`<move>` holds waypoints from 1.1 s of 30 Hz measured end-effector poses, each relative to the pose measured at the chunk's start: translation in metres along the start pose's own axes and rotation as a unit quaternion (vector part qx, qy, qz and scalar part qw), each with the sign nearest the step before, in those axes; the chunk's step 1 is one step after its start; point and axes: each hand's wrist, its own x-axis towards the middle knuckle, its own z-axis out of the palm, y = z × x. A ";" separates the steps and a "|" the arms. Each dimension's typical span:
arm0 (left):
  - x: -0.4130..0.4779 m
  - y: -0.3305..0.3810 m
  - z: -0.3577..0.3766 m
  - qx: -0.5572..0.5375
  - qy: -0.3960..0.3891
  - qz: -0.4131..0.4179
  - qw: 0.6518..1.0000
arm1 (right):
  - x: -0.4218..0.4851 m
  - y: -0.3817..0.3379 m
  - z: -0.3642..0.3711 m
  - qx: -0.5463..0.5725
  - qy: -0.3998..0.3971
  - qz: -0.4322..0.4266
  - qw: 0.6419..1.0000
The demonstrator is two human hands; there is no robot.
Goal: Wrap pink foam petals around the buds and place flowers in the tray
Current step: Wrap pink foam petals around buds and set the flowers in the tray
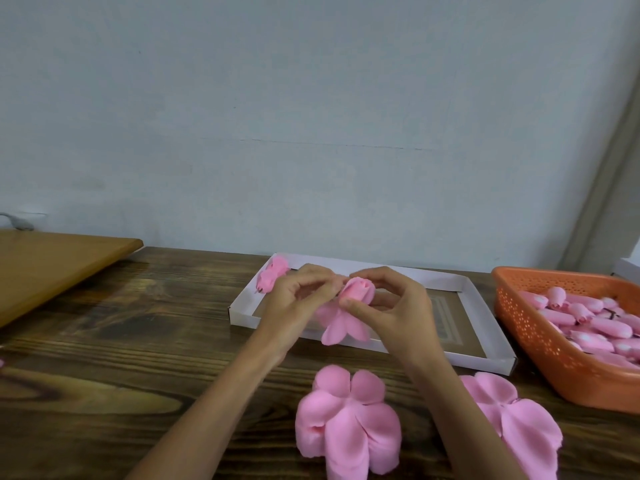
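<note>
Above the white cardboard tray [485, 313], both my hands work on one pink foam bud [358, 291]. My right hand [391, 306] curls its thumb and fingers round the bud. My left hand [298, 299] pinches the pink petal piece [341, 325] that hangs under the bud. A wrapped pink flower [273, 277] lies in the tray's far left corner. Two stacks of flat pink petal pieces lie on the wooden table near me, one in the middle [346, 420] and one [512, 410] partly behind my right forearm.
An orange perforated basket [540, 344] full of pink buds [595, 323] stands at the right. A lighter wooden board [52, 265] lies at the back left. A pale wall closes off the table's far edge.
</note>
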 end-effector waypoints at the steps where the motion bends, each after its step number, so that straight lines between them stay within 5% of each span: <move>1: 0.001 -0.001 -0.002 0.016 -0.005 -0.025 1.000 | 0.000 0.001 -0.001 -0.002 0.005 0.003 1.000; 8: 0.002 -0.016 -0.023 -0.127 0.024 -0.166 0.978 | 0.003 0.006 -0.008 0.030 0.042 0.033 0.998; 17: 0.001 -0.011 -0.001 -0.143 0.118 -0.114 0.976 | -0.002 -0.005 -0.002 -0.024 -0.031 0.023 0.999; 25: -0.006 0.004 0.004 -0.074 0.081 0.015 0.994 | -0.004 -0.009 0.002 -0.036 -0.050 -0.002 0.998; 30: -0.005 0.012 0.001 -0.079 0.093 -0.006 0.993 | -0.003 -0.008 0.001 0.048 -0.055 -0.007 0.997; 33: -0.001 0.013 -0.003 -0.206 0.121 -0.091 0.967 | -0.001 -0.008 0.000 0.092 -0.051 0.007 0.994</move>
